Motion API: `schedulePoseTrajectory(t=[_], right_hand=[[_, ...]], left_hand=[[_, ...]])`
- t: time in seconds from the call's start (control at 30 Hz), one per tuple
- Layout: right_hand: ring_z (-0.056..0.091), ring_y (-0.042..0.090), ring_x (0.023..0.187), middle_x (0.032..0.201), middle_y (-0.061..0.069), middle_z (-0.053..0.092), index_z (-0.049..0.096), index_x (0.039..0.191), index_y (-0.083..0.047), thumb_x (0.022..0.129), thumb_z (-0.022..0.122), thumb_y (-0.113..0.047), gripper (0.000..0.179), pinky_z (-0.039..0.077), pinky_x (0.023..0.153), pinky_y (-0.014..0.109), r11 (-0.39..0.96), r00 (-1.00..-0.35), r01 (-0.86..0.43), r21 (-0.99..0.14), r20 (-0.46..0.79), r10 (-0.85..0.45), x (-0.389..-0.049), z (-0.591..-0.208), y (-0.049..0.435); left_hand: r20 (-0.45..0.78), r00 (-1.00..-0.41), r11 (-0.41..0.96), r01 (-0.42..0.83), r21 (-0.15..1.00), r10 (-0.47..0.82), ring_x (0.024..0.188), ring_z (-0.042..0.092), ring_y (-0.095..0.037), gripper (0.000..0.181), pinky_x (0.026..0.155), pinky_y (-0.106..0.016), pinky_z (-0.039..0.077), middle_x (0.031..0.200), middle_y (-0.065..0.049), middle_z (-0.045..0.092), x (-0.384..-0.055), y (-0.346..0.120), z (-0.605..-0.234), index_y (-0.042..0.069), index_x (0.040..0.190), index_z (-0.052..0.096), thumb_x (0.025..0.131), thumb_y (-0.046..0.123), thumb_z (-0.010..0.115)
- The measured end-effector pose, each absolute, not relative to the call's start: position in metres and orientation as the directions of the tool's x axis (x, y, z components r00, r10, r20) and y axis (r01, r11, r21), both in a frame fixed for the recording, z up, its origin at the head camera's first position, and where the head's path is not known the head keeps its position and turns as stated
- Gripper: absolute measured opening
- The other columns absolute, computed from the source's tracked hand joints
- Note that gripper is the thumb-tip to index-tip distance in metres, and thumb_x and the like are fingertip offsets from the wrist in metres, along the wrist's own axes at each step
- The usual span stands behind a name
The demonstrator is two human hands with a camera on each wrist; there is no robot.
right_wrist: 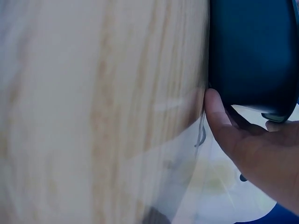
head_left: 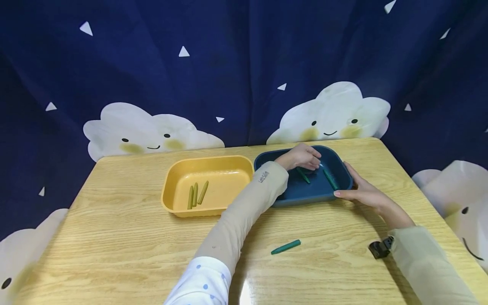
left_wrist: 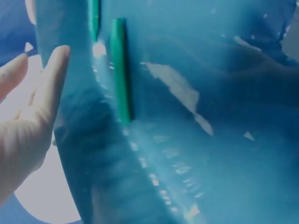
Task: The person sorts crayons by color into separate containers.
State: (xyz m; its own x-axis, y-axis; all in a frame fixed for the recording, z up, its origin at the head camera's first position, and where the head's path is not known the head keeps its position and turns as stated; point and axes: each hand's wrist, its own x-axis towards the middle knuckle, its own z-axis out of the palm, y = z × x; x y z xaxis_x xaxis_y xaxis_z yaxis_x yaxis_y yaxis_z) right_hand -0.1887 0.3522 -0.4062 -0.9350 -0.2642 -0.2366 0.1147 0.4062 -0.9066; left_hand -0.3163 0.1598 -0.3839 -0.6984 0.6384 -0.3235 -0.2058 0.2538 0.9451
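Note:
My left hand hovers over a blue tray, fingers loosely extended and nothing visible between them. In the left wrist view the left hand has its fingers reaching forward. Two green crayons lie in the blue tray: one just below the left hand, the other along the right end. My right hand grips the tray's near right corner, thumb on the front wall and fingers on the right side. The right wrist view shows the right thumb against the tray wall.
To the left, a yellow tray holds three yellow crayons. A single green crayon lies on the wooden table in front of the blue tray. Behind the table hangs a dark blue cloth with clouds. A small black device sits at the right wrist.

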Motion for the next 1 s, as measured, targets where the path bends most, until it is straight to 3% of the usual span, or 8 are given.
schedulePoseTrajectory(t=[0.2, 0.33, 0.43, 0.53, 0.77, 0.9, 1.0], right_hand=[[0.008, 0.047, 0.129, 0.147, 0.027, -0.01, -0.021, 0.143, -0.015, 0.088, 0.06, -0.013, 0.098, 0.023, 0.097, 0.058, 0.421, -0.93, 0.105, -0.901, -0.239, -0.279, -0.19, -0.407, 0.352], [0.017, 0.046, 0.126, 0.145, 0.031, -0.003, -0.021, 0.143, -0.016, 0.088, 0.06, -0.014, 0.097, 0.04, 0.089, 0.035, 0.422, -0.928, 0.107, -0.9, -0.243, -0.284, -0.19, -0.409, 0.354], [0.021, 0.048, 0.124, 0.144, 0.034, -0.005, -0.024, 0.141, -0.019, 0.088, 0.06, -0.015, 0.099, 0.044, 0.079, 0.023, 0.41, -0.925, 0.119, -0.904, -0.251, -0.287, -0.189, -0.409, 0.353], [0.024, 0.048, 0.123, 0.143, 0.035, -0.005, -0.025, 0.141, -0.021, 0.088, 0.061, -0.017, 0.101, 0.045, 0.078, 0.023, 0.414, -0.926, 0.131, -0.901, -0.26, -0.273, -0.187, -0.407, 0.353], [0.037, 0.04, 0.114, 0.14, 0.036, 0.01, -0.02, 0.143, -0.015, 0.088, 0.06, -0.015, 0.097, 0.049, 0.077, 0.031, 0.417, -0.932, 0.106, -0.903, -0.237, -0.275, -0.186, -0.403, 0.352], [0.038, 0.039, 0.113, 0.138, 0.037, 0.013, -0.021, 0.142, -0.016, 0.088, 0.06, -0.017, 0.098, 0.049, 0.077, 0.033, 0.432, -0.931, 0.111, -0.895, -0.246, -0.27, -0.186, -0.402, 0.35], [0.039, 0.038, 0.112, 0.137, 0.038, 0.014, -0.022, 0.142, -0.016, 0.088, 0.061, -0.018, 0.099, 0.049, 0.077, 0.032, 0.441, -0.932, 0.111, -0.891, -0.247, -0.264, -0.186, -0.402, 0.349]], left_hand=[[-0.242, -0.753, 0.19, -0.157, 0.969, 0.612, 0.091, 0.064, -0.028, 0.035, 0.075, -0.031, 0.053, 0.107, -0.024, 0.062, -0.311, 0.152, -0.369, -0.011, 0.12, 0.053, 0.086, -0.005, 0.058], [-0.228, -0.762, 0.165, -0.16, 0.973, 0.606, 0.094, 0.062, -0.03, 0.035, 0.078, -0.034, 0.051, 0.106, -0.022, 0.063, -0.309, 0.149, -0.358, -0.01, 0.119, 0.054, 0.085, -0.005, 0.059], [-0.22, -0.767, 0.156, -0.158, 0.975, 0.603, 0.096, 0.061, -0.032, 0.034, 0.078, -0.034, 0.051, 0.104, -0.021, 0.064, -0.306, 0.148, -0.349, -0.009, 0.118, 0.056, 0.084, -0.004, 0.06], [-0.204, -0.763, 0.156, -0.136, 0.978, 0.613, 0.095, 0.062, -0.031, 0.032, 0.075, -0.031, 0.052, 0.101, -0.018, 0.065, -0.301, 0.146, -0.34, -0.007, 0.116, 0.057, 0.084, -0.003, 0.061], [-0.165, -0.724, 0.163, -0.074, 0.984, 0.67, 0.089, 0.065, -0.023, 0.032, 0.073, -0.027, 0.053, 0.1, -0.011, 0.066, -0.287, 0.137, -0.322, -0.005, 0.116, 0.058, 0.085, 0.0, 0.061], [-0.151, -0.711, 0.135, -0.079, 0.988, 0.687, 0.084, 0.065, -0.022, 0.032, 0.072, -0.027, 0.053, 0.101, -0.013, 0.065, -0.28, 0.129, -0.317, -0.006, 0.116, 0.057, 0.085, -0.001, 0.061], [-0.135, -0.699, 0.101, -0.09, 0.991, 0.703, 0.09, 0.064, -0.027, 0.031, 0.073, -0.028, 0.053, 0.103, -0.017, 0.064, -0.275, 0.121, -0.316, -0.008, 0.116, 0.056, 0.086, -0.002, 0.059]])
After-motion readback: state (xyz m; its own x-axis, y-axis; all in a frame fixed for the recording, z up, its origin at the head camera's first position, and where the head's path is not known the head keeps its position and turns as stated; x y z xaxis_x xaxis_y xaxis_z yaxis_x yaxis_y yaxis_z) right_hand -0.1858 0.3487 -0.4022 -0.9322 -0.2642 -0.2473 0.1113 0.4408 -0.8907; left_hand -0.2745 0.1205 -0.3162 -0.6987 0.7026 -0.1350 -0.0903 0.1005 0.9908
